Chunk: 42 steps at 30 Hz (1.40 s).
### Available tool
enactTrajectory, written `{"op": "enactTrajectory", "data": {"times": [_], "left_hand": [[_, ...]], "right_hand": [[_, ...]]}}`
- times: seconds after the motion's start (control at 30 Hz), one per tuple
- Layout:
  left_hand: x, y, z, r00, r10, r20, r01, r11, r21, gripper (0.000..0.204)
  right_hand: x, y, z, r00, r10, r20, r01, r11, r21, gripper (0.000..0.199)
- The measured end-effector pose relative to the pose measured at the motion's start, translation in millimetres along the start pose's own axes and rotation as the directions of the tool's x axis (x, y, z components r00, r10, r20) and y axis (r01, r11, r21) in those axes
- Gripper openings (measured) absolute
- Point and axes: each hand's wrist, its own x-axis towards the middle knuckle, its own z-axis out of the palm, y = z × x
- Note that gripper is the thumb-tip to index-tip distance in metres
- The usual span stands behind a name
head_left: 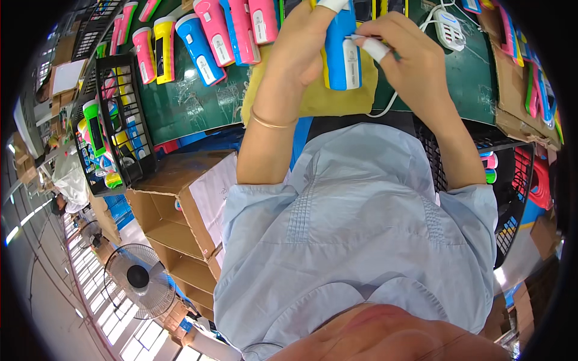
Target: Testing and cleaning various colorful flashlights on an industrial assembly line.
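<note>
While our left hand wraps around a blue and yellow flashlight and holds it upright above a tan cloth, our right hand, with a taped fingertip, pinches a thin tool against the flashlight's side. We see a row of pink, yellow and blue flashlights lying on the green bench to the far left, and a black wire basket standing further left.

One head-worn fisheye view looks steeply down over the person's chest, close above the counter.
</note>
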Motion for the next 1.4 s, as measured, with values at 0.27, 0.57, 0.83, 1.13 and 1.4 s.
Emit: {"op": "enactTrajectory", "data": {"times": [0.27, 0.57, 0.83, 1.13, 1.4], "left_hand": [[-22, 11, 21, 0.961, 0.233, -0.147, -0.229, 0.972, 0.041, 0.039], [-17, -8, 5, 0.955, 0.241, 0.172, -0.099, 0.808, -0.581, 0.05], [-30, -18, 9, 0.681, 0.591, 0.432, -0.68, 0.729, 0.076, 0.077], [-77, -42, -8, 0.854, 0.416, 0.312, -0.444, 0.272, 0.854, 0.064], [-70, -25, 14, 0.993, 0.122, 0.002, -0.103, 0.83, 0.548, 0.065]], "right_hand": [[14, 5, -27, 0.782, -0.212, 0.586, -0.17, 0.832, 0.528, 0.017], [-39, -15, -20, 0.818, -0.547, 0.179, 0.507, 0.832, 0.225, 0.035], [-49, -7, 11, 0.923, 0.319, 0.216, -0.383, 0.82, 0.426, 0.054], [-56, 29, -15, 0.923, 0.326, 0.207, -0.384, 0.829, 0.407, 0.02], [-44, 7, -23, 0.93, 0.21, 0.303, -0.336, 0.82, 0.463, 0.022]]}}
